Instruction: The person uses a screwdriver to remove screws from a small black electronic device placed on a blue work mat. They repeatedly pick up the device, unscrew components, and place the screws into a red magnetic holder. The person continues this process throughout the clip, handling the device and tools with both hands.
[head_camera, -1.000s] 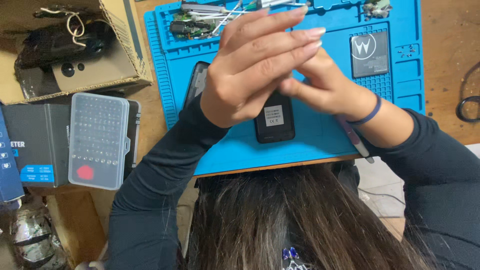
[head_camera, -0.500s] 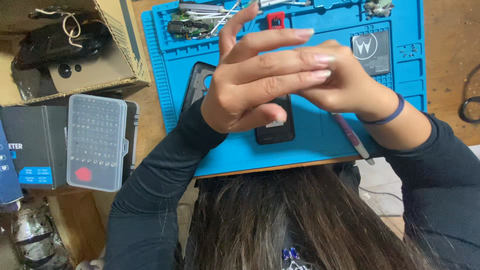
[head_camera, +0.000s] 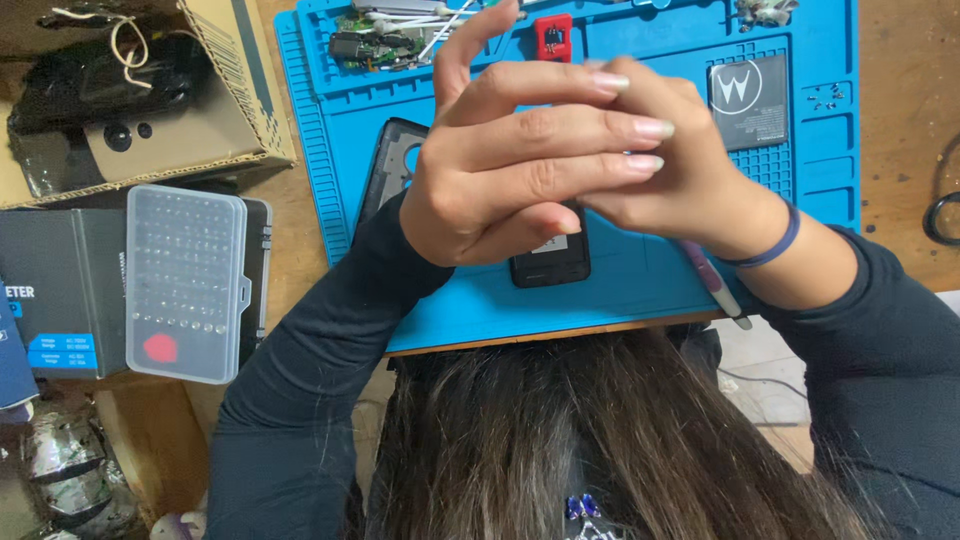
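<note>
Both hands have drifted slightly right — left hand clasps over right hand, holding nothing visible; the black phone lies at 6 o'clock beneath, long axis 12-to-6.

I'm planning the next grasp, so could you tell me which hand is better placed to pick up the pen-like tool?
Probably the right hand: the pen-like tool lies just beneath its wrist, while the left hand rests over the right, farther off.

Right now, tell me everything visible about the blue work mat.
The blue work mat looks like rubbery silicone, lying flat on a wooden table. Ridged edges and small moulded compartments line its rim. On it sit a dark phone shell, a black module, a flat battery and loose parts. The clasped hands partly hide it.
</note>
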